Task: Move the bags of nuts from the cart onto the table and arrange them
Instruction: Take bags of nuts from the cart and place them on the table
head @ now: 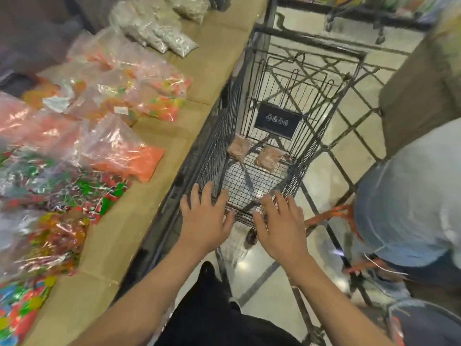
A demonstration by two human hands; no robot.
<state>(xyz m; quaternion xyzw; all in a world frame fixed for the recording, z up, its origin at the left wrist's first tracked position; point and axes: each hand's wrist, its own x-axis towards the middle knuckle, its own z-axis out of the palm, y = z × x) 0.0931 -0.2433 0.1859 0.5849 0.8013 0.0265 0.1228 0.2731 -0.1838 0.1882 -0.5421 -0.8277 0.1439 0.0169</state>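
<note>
Two small clear bags of brownish nuts lie at the far end of the wire cart (331,113): one bag (238,147) on the left, the other (269,157) just right of it. My left hand (205,216) and my right hand (280,223) hover side by side over the cart's near rim, fingers spread and straight, holding nothing. The brown paper-covered table (159,186) runs along the cart's left side.
Many bags of colourful candy (74,151) and pale bags (154,33) cover the table's left part. A person in a light blue cap (409,196) crouches right of the cart. A second cart (349,16) stands farther back. A brown column (421,96) rises at right.
</note>
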